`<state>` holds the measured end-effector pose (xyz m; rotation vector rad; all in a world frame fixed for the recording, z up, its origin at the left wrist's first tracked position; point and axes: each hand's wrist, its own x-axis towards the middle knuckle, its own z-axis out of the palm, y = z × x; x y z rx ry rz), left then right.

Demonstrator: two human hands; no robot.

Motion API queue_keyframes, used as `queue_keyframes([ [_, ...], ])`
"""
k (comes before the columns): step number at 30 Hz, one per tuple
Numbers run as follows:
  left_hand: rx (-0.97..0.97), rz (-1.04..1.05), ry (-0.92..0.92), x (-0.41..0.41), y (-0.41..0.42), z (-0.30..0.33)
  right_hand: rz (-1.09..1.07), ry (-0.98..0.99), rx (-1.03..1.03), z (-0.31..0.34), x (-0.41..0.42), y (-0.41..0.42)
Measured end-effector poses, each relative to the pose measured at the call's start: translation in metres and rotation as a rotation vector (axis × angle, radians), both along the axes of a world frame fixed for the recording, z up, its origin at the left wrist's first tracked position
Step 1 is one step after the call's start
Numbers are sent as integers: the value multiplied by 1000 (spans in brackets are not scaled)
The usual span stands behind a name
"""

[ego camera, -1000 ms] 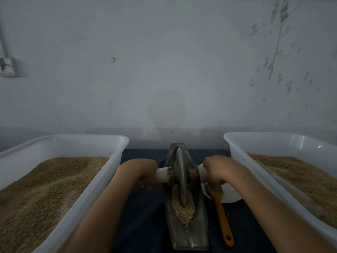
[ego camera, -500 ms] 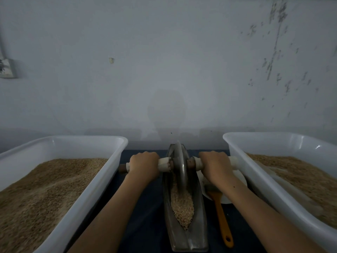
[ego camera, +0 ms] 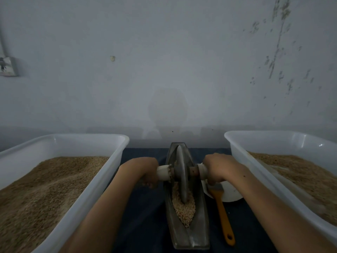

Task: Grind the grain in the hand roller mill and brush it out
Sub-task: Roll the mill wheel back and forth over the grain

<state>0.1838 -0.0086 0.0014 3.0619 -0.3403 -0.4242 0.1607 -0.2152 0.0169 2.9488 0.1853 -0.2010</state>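
A boat-shaped metal mill trough (ego camera: pixel 197 234) lies lengthwise on the dark table between my arms. Its grey roller wheel (ego camera: pixel 180 172) stands on edge in the trough, with tan grain (ego camera: pixel 183 209) heaped around and in front of it. My left hand (ego camera: pixel 145 170) grips the pale left axle handle (ego camera: pixel 163 172). My right hand (ego camera: pixel 217 168) grips the right handle (ego camera: pixel 201 170). An orange-handled brush (ego camera: pixel 223 214) lies just right of the trough, its bristle end on a white dish (ego camera: pixel 231 193).
Two large white plastic tubs of grain flank the mill: the left tub (ego camera: pixel 94 190) and the right tub (ego camera: pixel 264 172). A grey wall (ego camera: pixel 167 70) rises close behind the table. A wall socket (ego camera: pixel 7 66) is at far left.
The wheel rolled away to the far end of the trough, then came back toward me to the middle. Both hands kept their hold on the handles.
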Motion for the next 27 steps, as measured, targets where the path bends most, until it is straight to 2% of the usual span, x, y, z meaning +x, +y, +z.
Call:
queue_keyframes([
  [6, 40, 13, -176, 4, 1, -3, -26, -200, 24, -10, 6, 2],
  [10, 32, 19, -406, 4, 0, -8, -30, -340, 50, -18, 9, 4],
  [14, -30, 26, -374, 5, 3, -12, 30, -601, 93, -31, 10, 4],
  [18, -10, 25, -317, 3, 3, -10, 28, -446, 33, -22, 10, 3],
  [21, 41, 9, -280, 2, 2, -7, 29, -227, 36, -12, 8, -2],
  [24, 55, -5, -169, 2, 2, -4, 21, -7, 61, -3, 3, -5],
  [27, 26, -16, -78, 4, 4, -5, 11, 69, 79, 1, -1, -6],
])
